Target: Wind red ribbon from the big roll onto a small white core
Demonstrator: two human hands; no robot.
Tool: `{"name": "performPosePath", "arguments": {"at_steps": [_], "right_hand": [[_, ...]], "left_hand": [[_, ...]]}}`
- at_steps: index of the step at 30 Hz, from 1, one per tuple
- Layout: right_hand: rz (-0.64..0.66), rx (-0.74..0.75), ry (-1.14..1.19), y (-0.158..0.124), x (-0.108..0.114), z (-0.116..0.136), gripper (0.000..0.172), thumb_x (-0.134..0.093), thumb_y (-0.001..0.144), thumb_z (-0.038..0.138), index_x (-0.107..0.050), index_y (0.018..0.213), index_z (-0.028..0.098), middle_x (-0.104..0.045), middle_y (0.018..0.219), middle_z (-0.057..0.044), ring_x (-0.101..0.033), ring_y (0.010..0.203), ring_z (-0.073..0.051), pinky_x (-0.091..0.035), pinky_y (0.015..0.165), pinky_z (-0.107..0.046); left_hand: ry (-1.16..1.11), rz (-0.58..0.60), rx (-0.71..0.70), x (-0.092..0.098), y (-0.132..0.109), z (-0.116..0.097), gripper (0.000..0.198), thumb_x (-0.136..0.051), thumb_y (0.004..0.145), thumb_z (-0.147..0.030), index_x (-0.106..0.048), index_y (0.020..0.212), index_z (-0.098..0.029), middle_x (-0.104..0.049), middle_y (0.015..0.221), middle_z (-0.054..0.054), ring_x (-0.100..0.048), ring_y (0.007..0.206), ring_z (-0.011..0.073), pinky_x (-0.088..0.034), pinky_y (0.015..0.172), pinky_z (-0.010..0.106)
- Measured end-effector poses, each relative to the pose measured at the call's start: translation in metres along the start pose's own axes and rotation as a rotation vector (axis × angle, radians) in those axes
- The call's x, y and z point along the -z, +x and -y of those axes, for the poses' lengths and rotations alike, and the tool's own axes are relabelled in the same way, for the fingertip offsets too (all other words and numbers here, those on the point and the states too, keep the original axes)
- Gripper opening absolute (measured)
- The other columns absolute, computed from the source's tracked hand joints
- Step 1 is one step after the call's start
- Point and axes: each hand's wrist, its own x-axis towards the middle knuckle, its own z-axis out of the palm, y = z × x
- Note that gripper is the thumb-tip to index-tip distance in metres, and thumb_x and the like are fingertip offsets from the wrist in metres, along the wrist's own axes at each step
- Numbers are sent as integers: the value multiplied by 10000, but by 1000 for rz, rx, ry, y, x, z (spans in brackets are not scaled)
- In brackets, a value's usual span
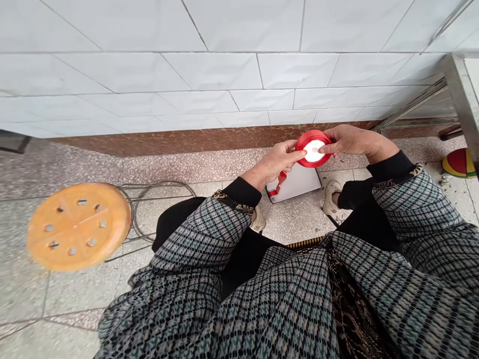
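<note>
Between my two hands is a roll of red ribbon (309, 135) with a white centre, held up in front of me. My left hand (275, 162) pinches the roll's left edge, thumb on the white face. On the other side, my right hand (346, 141) grips the right edge, its thumb also reaching over the white centre. A loose, crinkled red ribbon end (277, 184) hangs below my left hand. Behind it on the floor lies a flat white box or board (299, 185) with dark edges. The fingers behind the roll are partly hidden.
An orange round stool (78, 227) with holes and metal legs stands at left. White wall tiles (224, 75) rise ahead above a brown skirting. A metal frame (462, 94) is at right, with a red, yellow and green ball-like object (457, 162) below. Small debris dots the floor.
</note>
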Motion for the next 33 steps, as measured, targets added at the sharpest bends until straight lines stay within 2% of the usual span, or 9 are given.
{"name": "performPosePath", "arguments": {"at_steps": [5, 9, 11, 13, 16, 21, 25, 30, 33], "right_hand": [[-115, 35, 196, 11, -20, -11, 164, -844, 828, 266, -779, 963, 199, -683, 683, -13, -536, 504, -95, -495, 443, -228], [-288, 43, 443, 19, -53, -16, 216, -831, 846, 317, -713, 950, 169, -635, 663, 5, -522, 510, -81, -541, 501, -220], [-328, 62, 511, 21, -61, -15, 245, -815, 862, 351, -692, 963, 164, -653, 714, -3, -532, 528, -78, -564, 546, -231], [-326, 101, 508, 21, -57, -12, 252, -815, 858, 352, -684, 962, 163, -666, 750, -9, -540, 538, -80, -574, 571, -245], [-296, 147, 455, 17, -36, -5, 237, -827, 837, 339, -681, 901, 164, -658, 728, -8, -531, 528, -83, -562, 553, -248], [-241, 120, 333, 2, -3, 0, 213, -851, 793, 328, -704, 831, 178, -658, 681, -8, -528, 532, -97, -537, 507, -245], [-124, 81, 190, -2, 3, -1, 154, -858, 786, 286, -750, 819, 182, -688, 686, -29, -570, 536, -115, -530, 517, -265], [-14, 35, 105, -1, 4, -2, 101, -839, 798, 265, -773, 847, 205, -677, 644, -5, -562, 505, -113, -514, 509, -257], [41, 39, 57, 1, 4, -2, 123, -848, 794, 285, -791, 870, 207, -665, 633, -1, -555, 500, -112, -494, 493, -248]], "left_hand": [[-189, -108, -29, -1, 6, 2, 137, -739, 878, -234, -660, 964, -163, -393, 605, -70, -231, 446, 19, -159, 443, 211], [-333, -182, -78, -5, 6, -1, 167, -759, 865, -247, -610, 892, -175, -389, 616, -83, -234, 443, 8, -186, 447, 194], [-369, -179, -103, -8, 5, -3, 187, -774, 853, -253, -605, 881, -179, -387, 610, -87, -242, 446, 9, -197, 453, 191], [-377, -138, -112, -9, 3, -5, 192, -790, 838, -260, -629, 909, -183, -426, 623, -79, -266, 457, 14, -222, 462, 197], [-348, -29, -72, -2, 0, -7, 228, -811, 813, -262, -683, 978, -172, -512, 674, -45, -324, 479, 24, -274, 479, 209], [-238, 52, 60, 15, 2, -4, 183, -819, 794, -201, -649, 782, -134, -391, 573, -73, -283, 449, 13, -190, 457, 188], [-173, 53, 82, 18, 3, -2, 173, -799, 814, -188, -646, 758, -132, -431, 596, -49, -287, 448, 7, -172, 461, 191], [-118, 49, 139, 16, -1, -6, 76, -739, 812, -130, -670, 844, -129, -366, 567, -78, -211, 437, 10, -115, 457, 197], [-133, 61, 179, 18, -3, -9, 243, -725, 758, -70, -674, 981, -151, -370, 564, -84, -216, 441, 21, -122, 464, 199]]}}
